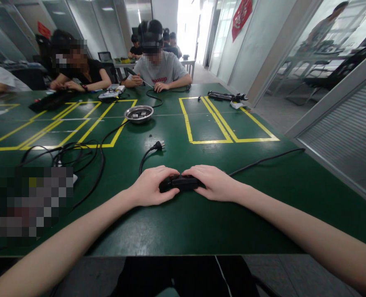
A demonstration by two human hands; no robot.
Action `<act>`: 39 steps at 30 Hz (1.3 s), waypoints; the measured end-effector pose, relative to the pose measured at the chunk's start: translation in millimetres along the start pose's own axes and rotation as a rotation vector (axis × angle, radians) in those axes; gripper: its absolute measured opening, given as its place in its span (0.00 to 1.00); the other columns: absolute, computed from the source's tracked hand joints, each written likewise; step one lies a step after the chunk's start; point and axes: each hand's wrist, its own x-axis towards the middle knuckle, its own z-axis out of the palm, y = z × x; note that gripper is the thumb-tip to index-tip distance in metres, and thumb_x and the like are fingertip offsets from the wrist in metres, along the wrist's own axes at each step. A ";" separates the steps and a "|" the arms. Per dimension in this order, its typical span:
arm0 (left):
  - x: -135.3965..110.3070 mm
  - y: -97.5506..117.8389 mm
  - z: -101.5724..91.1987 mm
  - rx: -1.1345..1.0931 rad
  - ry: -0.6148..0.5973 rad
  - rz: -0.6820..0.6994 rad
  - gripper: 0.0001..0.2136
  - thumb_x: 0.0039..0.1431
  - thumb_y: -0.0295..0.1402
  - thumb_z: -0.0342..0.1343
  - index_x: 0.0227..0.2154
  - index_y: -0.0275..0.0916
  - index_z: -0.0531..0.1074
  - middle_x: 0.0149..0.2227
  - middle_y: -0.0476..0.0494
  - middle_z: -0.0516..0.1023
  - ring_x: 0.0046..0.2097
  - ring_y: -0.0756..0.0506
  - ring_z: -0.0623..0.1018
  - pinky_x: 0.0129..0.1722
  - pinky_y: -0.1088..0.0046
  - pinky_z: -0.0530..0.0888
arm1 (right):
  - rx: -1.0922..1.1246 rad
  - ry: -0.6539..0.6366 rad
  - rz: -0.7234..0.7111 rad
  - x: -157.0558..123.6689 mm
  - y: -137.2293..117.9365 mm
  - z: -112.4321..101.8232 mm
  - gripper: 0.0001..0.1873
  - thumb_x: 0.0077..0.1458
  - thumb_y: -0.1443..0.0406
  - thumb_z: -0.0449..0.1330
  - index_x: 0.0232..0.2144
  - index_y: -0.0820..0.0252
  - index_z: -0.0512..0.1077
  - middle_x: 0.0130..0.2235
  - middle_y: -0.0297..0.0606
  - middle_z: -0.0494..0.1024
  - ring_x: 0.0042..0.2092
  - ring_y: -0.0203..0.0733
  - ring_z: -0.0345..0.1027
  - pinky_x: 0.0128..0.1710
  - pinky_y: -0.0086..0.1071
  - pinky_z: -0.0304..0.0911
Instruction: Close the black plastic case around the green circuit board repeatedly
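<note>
A smooth, glossy green table (pixel 201 231) spreads under two bare hands. Beyond the fingers, strips of yellow tape (pixel 212 142) mark out long rectangles on it. Past the left fingers lies a black plug (pixel 157 146) with metal pins pointing right; its thin, rubbery-looking cord curves back behind that hand. Farther out from the left fingers is a round, shallow, shiny metal bowl (pixel 139 121) holding small silvery pieces. Well to the left of the fingers, black cables (pixel 101 165) lie in loose loops. To the right of the right fingers, another dark cord (pixel 266 159) runs outward.

Directly between the fingertips is a black block (pixel 185 182), long, narrow and low, with a dull, plastic-looking surface. The left hand (pixel 147 185) pinches its left end, thumb on the near side and forefinger on the far side. The right hand (pixel 216 183) closes over the right end, thumb nearest the viewer. Its cord connections are hidden.
</note>
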 end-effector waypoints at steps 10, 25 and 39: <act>1.8 -0.2 5.7 0.130 -0.024 0.051 0.15 0.69 0.41 0.55 0.49 0.37 0.76 0.39 0.41 0.83 0.40 0.42 0.82 0.41 0.66 0.76 | -0.047 -0.020 -0.059 -0.6 2.5 -2.3 0.17 0.68 0.63 0.55 0.57 0.61 0.70 0.46 0.49 0.82 0.43 0.49 0.76 0.45 0.42 0.69; 3.3 6.2 7.5 0.270 -0.005 0.118 0.21 0.72 0.48 0.50 0.48 0.35 0.76 0.37 0.39 0.83 0.38 0.41 0.82 0.40 0.65 0.75 | -0.322 0.072 -0.175 1.2 -6.3 -5.3 0.22 0.73 0.52 0.49 0.46 0.63 0.75 0.36 0.45 0.81 0.34 0.45 0.72 0.38 0.37 0.61; 7.3 14.9 -0.4 -0.368 -0.156 -0.287 0.21 0.68 0.51 0.52 0.31 0.37 0.73 0.27 0.52 0.71 0.29 0.49 0.69 0.30 0.73 0.64 | -0.540 0.163 -0.271 -4.0 -2.3 -3.6 0.19 0.71 0.69 0.50 0.59 0.56 0.72 0.50 0.44 0.82 0.41 0.42 0.75 0.36 0.33 0.65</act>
